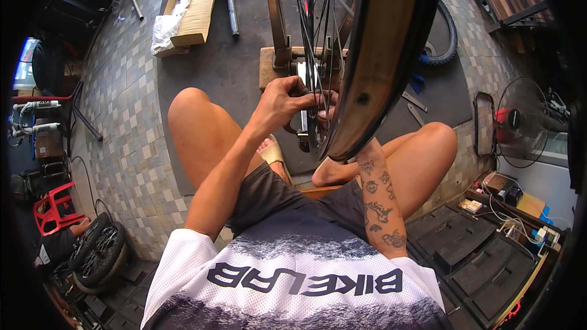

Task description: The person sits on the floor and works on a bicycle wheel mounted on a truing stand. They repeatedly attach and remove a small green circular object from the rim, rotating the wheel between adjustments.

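A bicycle wheel (382, 49) stands upright before me in a metal wheel stand (279, 24), its tan inner rim facing me. My left hand (282, 102) comes from the left, with its fingers pinched together on a thin spoke (314, 67) near the lower rim. My right hand (330, 105) reaches in behind the rim. Its curled fingers show between the spokes, close to the left fingertips, while the rim covers the rest. Whatever those right fingers hold is too small and covered to make out.
Below the stand lie a wooden base (267, 68) and a dark mat (244, 61). Flat wrenches (416, 107) and a tire (449, 36) lie to the right. An open cardboard box (199, 6) and a metal tube (232, 9) are far left. A fan (520, 121) stands at right.
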The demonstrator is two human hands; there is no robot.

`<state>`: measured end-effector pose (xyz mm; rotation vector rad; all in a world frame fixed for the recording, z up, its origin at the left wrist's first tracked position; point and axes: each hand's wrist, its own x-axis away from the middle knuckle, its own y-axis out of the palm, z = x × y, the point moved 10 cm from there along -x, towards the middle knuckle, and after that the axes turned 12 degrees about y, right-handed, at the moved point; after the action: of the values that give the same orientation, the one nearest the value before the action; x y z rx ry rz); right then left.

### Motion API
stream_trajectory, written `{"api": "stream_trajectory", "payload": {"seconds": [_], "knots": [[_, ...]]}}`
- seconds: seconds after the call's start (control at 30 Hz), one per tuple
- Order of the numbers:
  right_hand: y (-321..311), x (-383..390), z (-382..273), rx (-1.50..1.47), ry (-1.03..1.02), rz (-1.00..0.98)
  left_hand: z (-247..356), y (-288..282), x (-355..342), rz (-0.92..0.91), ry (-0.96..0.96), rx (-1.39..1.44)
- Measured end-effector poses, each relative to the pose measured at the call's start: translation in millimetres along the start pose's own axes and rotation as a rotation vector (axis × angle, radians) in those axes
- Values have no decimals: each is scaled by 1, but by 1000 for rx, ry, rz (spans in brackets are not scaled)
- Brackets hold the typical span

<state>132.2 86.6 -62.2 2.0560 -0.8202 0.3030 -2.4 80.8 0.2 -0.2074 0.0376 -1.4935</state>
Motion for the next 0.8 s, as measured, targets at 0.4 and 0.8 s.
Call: {"api": "stream_trajectory", "payload": {"seconds": [0.4,0.8], "knots": [[-14,-5,-26,422,-146,137,-14,-11,-22,56,121,348],[-24,-16,-33,501,-133,206,-36,-6,-30,53,152,283]]}}
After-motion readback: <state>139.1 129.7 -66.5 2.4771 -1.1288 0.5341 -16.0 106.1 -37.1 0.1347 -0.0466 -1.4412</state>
